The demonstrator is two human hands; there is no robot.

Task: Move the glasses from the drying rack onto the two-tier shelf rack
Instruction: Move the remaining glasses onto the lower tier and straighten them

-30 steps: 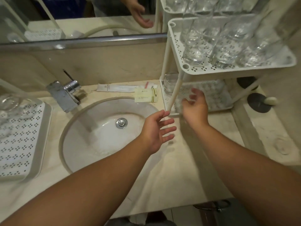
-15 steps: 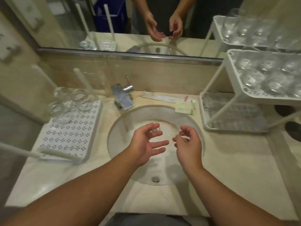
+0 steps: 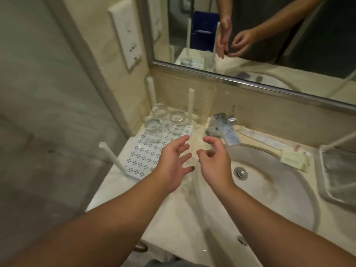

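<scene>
So this looks like the reach-back part of the job: both hands are empty and heading for the drying rack (image 3: 146, 157), which sits on the counter at about 10 o'clock from the sink (image 3: 269, 182). Three glasses (image 3: 165, 122) are left on it, bunched at the far end near the wall, mouths up as far as I can tell, standing close together (two of them may be touching, hard to say through the blur). The left hand (image 3: 174, 162) is spread wide, fingers straight and fanned, hovering over the near edge of the rack and holding nothing. The right hand (image 3: 215, 160) is just beside it at 3 o'clock, fingers loosely curled like a half-formed cup, also empty. Both forearms come in low from 6 o'clock and angle toward 11. Next move, I'd guess, is going deeper to 12 o'clock and wrapping a glass each, taking the outer ones first so they don't clink. The two-tier shelf rack (image 3: 337, 170) is only partly in frame, way over at 3 o'clock past the sink.
</scene>
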